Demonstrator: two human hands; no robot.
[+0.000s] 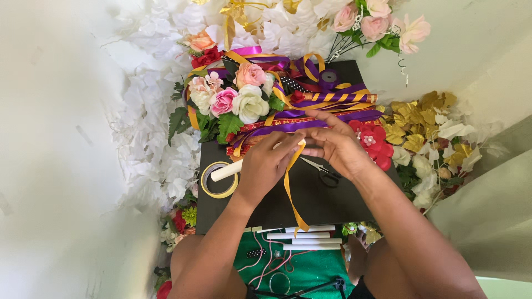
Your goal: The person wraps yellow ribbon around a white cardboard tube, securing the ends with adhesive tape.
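Left hand: the left hand sat over the black board, fingers curled and pinched shut on the upper end of the yellow ribbon; it also seemed to grip a white rolled stick that poked out past the wrist toward the tape ring.
Right hand: the right hand lay just beside the left, fingertips touching it, with the forefinger stretched toward the pile of ribbons and the other fingers loosely bent (whether it truly pinched the ribbon could not be told, since the left hand covered the meeting point).
Ribbon's axis: the yellow ribbon ran lengthwise from the fingers down toward the person's body, hanging over the board and ending near the white sticks.
Ribbon and hands: its top was between the two hands, nearer the left, and the free tail trailed below both.
Nearby on the board: scissors lay just under the right hand, partly hidden by it; a yellow tape ring lay beside the left wrist.
Beyond the hands: purple and gold striped ribbons were heaped above the fingers, next to a cluster of pink and white artificial flowers.
Right side: gold leaves and a red flower lay past the right wrist.
Below the board: a green cloth showed between the forearms.
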